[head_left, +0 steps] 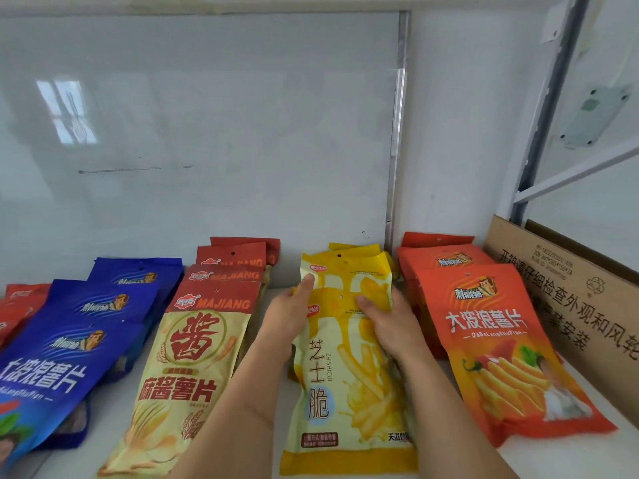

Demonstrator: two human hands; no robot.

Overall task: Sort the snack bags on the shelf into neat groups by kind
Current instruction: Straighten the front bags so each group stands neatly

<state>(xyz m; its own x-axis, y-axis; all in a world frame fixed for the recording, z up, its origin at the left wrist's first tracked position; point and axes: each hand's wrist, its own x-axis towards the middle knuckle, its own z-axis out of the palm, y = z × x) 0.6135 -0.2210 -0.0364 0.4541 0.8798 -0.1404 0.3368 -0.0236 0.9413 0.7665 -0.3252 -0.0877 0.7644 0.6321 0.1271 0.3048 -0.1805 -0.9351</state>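
Snack bags lie in overlapping rows on a white shelf (pixel 570 454). From left to right: red bags (pixel 20 305) at the far left edge, blue bags (pixel 69 344), red-and-cream MAJIANG bags (pixel 193 344), yellow cheese-stick bags (pixel 349 392), orange bags (pixel 484 340). Both hands are on the yellow row. My left hand (pixel 290 312) grips the left edge of a rear yellow bag (pixel 349 274), thumb on its front. My right hand (pixel 387 323) holds that bag's right lower part, fingers curled over it.
A brown cardboard box (pixel 567 292) with printed text stands at the right end, against the orange bags. A white back panel (pixel 207 133) rises behind the rows, and a grey metal upright (pixel 549 108) stands at the right.
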